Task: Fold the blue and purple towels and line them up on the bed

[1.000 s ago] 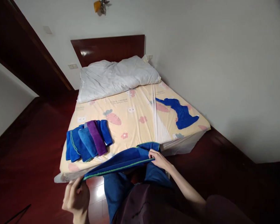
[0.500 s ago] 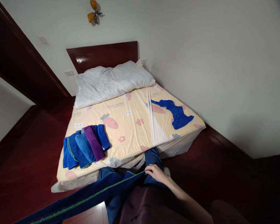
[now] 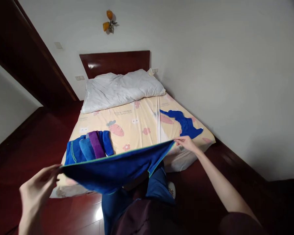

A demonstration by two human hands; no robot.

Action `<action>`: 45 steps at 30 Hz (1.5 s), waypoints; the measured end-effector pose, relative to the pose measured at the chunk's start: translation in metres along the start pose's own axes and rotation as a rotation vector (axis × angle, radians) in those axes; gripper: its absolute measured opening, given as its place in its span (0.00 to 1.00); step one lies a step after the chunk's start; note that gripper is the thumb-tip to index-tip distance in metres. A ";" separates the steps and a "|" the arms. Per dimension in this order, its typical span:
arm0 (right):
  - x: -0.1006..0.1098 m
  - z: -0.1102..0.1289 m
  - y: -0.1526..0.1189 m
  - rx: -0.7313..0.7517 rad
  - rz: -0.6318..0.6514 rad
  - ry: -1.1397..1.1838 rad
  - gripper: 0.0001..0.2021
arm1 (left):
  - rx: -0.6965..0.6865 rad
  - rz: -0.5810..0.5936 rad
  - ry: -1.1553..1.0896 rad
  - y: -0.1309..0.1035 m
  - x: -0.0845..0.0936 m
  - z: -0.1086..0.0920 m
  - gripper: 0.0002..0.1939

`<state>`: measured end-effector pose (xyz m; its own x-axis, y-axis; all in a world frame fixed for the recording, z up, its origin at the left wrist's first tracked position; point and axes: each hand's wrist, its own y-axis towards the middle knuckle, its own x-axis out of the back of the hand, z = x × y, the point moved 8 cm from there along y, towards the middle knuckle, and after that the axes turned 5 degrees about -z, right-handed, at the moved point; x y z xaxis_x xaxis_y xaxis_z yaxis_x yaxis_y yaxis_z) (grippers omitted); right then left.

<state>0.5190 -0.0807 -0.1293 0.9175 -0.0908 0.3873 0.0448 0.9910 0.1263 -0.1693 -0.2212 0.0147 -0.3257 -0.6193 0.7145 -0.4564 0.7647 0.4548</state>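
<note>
From my remote seat I have both hands on one dark blue cloth [image 3: 115, 169] with green edging, stretched across the lower centre of the frame. My left hand [image 3: 36, 189], at lower left, pinches one end of its top edge between thumb and fingers; my right hand [image 3: 185, 143], right of centre, pinches the other end. The edge runs nearly straight, rising toward the right, and the rest hangs down in loose folds before the near side of the bed [image 3: 117, 138]. I cannot tell whether the hanging part touches the trousers [image 3: 156, 189] below it.

Left of centre, partly hidden behind my cloth, I see a row of folded cloths [image 3: 84, 148] lying overlapped on the bed, mostly blue, with a purple cloth [image 3: 96, 143] among them. Just beyond my right hand, a crumpled blue cloth [image 3: 186, 125] lies spread unevenly near the bed's right edge. A white quilt [image 3: 124, 86] lies across the far end, below the dark red headboard [image 3: 117, 62] at upper centre.
</note>
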 end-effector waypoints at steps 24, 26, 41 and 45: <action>0.168 0.055 0.083 -0.075 -0.159 0.063 0.19 | -0.120 0.437 -0.361 0.078 -0.107 -0.165 0.29; 0.174 0.057 0.075 -0.104 -0.089 0.042 0.20 | -0.102 0.512 -0.375 0.080 -0.107 -0.158 0.29; 0.163 0.054 0.144 -0.285 -0.080 -0.087 0.04 | 0.067 0.805 -0.461 0.124 -0.204 -0.148 0.27; 0.143 0.031 0.188 -0.283 -0.150 -0.101 0.06 | 0.051 0.732 -0.442 0.138 -0.242 -0.160 0.21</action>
<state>0.6463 0.0897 -0.0217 0.8492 -0.2328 0.4739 0.2969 0.9527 -0.0641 -0.0209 0.0631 -0.0104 -0.8411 0.0071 0.5409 -0.0384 0.9966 -0.0729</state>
